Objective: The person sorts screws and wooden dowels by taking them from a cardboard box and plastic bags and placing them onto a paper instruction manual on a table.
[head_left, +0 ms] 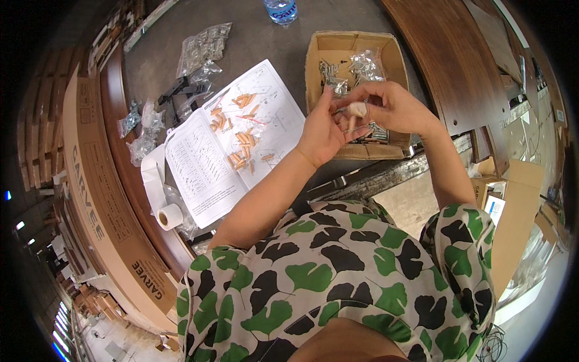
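Note:
Both my hands meet over the near part of an open cardboard box (315, 60) of metal hardware. My left hand (321, 131) is turned palm up, its fingers curled around a small pale piece (357, 110). From the other side my right hand (395, 108) bends its fingers and thumb onto the same piece. What it is exactly cannot be made out; its lower part looks like a short peg. Screws and small clear bags of fittings (366, 65) lie in the box. To the left, several wooden dowels (245, 137) are spread over an open instruction booklet (202, 172).
A paper label roll (170, 216) stands by the booklet. Bagged hardware (204, 48) and black brackets (178, 93) lie farther off, with a water bottle (281, 11) at the far edge. Brown wooden panels (449, 54) flank the box on the right; a long carton (111, 199) runs along the left.

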`<state>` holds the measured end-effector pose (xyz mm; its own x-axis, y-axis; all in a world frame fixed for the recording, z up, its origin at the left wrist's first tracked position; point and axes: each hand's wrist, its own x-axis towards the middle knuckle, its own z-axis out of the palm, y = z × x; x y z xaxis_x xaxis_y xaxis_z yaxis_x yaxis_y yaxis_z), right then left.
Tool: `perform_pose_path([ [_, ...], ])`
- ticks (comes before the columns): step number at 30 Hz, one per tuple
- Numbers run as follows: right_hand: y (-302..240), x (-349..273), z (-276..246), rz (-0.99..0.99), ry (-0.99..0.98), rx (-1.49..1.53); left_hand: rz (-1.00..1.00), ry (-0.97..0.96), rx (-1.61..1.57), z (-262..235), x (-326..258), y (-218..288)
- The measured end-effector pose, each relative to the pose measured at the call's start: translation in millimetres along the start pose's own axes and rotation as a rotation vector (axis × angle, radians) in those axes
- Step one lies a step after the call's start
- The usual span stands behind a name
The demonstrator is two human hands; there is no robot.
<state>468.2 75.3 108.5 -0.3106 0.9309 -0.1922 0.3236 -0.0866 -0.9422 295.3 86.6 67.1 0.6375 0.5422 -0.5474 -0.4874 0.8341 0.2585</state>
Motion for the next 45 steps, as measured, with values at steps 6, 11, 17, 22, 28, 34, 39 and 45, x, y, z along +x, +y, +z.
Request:
perform_pose_path([
  [6,61.5,-11.4,3.2,0.065,-0.143,-0.747,-0.005,0.024,0.454,-15.7,-5.1,-2.9],
  [11,83.9,-2.9,4.2,0.059,-0.034,-0.735,0.33,-0.194,1.85,-1.0,22.4,0.0],
  [17,82.7,-1.2,4.5,-0.041,-0.009,-0.774,0.417,-0.058,2.54,2.7,39.7,4.7],
  [22,75.9,-2.4,6.5,-0.079,-0.057,-0.771,0.492,-0.018,2.533,1.7,41.5,15.1],
  [28,78.1,-3.4,16.7,-0.101,-0.048,-0.89,0.513,-0.072,2.096,13.5,10.7,12.4],
  [34,73.7,-1.5,26.6,-0.06,-0.124,-1.089,0.103,0.042,0.489,-7.7,-44.2,-9.3],
  [39,64.4,0.6,34.7,-0.185,-0.096,-1.206,0.055,0.031,0.168,-17.9,-61.0,-18.2],
  [45,78.9,-2.8,27.8,-0.251,0.007,-1.266,0.051,0.015,0.09,-21.7,-57.7,-23.7],
])
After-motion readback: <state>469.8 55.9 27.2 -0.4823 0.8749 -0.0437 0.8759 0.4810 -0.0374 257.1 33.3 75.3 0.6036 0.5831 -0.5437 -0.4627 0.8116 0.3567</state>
